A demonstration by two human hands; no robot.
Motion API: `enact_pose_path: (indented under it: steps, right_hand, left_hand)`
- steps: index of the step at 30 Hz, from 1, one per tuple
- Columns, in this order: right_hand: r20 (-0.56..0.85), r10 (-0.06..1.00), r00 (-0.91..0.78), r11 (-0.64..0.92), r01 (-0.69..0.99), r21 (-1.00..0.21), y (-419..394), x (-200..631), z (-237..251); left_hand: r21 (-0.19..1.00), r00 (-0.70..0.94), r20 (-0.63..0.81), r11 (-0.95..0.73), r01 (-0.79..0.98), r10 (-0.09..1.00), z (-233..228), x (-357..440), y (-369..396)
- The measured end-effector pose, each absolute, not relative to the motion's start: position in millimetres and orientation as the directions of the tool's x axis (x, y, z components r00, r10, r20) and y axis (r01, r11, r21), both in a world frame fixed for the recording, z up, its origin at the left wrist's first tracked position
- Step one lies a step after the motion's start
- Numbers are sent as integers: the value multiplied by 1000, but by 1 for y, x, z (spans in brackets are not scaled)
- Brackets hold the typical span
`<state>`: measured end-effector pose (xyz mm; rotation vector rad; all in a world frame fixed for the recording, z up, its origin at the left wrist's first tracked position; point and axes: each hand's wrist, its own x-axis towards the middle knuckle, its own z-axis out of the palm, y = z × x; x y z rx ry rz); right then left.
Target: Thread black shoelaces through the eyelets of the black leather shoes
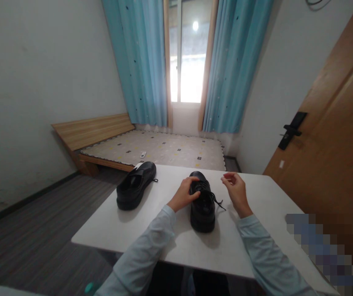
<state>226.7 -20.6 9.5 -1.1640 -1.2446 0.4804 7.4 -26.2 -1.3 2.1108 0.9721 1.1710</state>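
A black lace-up shoe (203,216) stands on the white table in front of me, its heel towards me. My left hand (185,194) grips it from the left, with the thumb and fingers over the lacing. A loose black lace (218,201) trails off the shoe's right side onto the tabletop. To the right of the shoe, apart from it, my right hand (236,192) is raised with its fingers curled and the tips close together; whether something thin is between them cannot be made out. Another black shoe (136,187) sits further left on the table.
The white table (102,230) has its front edge close to my body. Beyond it is a bed (170,146) with a small white remote-like object (143,154) on it. A wooden door (327,123) stands at the right, with a pixelated patch below.
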Motion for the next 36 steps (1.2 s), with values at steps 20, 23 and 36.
enact_pose_path:
  steps: [20,23,36]
  right_hand:
    - [397,912,-107,407,375,-833,-35,198,7]
    - [405,906,-124,419,410,-810,-34,198,6]
    - [386,919,-77,385,383,-840,-33,197,7]
  left_hand:
    - [750,367,481,-590,298,796,-3,6,-26]
    - [755,366,480,-588,291,797,-4,6,-25]
    - [732,362,512,-616,290,779,-5,11,-27]
